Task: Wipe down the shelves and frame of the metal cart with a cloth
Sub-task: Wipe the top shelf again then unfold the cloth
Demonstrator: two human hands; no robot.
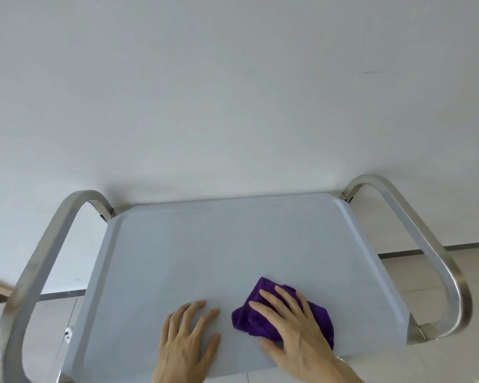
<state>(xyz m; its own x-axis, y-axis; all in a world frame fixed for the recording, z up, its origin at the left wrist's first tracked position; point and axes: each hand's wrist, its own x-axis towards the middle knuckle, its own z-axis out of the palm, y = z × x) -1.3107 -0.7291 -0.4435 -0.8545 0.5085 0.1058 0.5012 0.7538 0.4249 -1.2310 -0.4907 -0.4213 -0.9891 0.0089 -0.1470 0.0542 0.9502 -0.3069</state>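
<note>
Head view shows the purple cloth [285, 313] bunched on the top shelf [205, 250] of the metal cart, lying near the shelf's front edge and toward its right half. The right hand [291, 327] lies flat on top of the cloth, fingers straight and spread, pressing it against the shelf rather than curling round it; folds of cloth show ahead of the fingertips and out past the little finger. Just beside the cloth, off the right thumb's side, the left hand [188, 344] rests palm down on the bare shelf, fingers straight and slightly fanned, holding nothing and not touching the cloth. Ahead of both sets of fingertips the pale shelf surface runs bare to its raised back rim, which sits close against a white wall [233, 92]. Beyond the left hand's outer fingers the left handle bar [39, 261] loops up above the shelf's side rim; beyond the right hand's little finger the right handle bar [437, 255] does the same. Tiled floor [426, 272] shows past that right rim.
</note>
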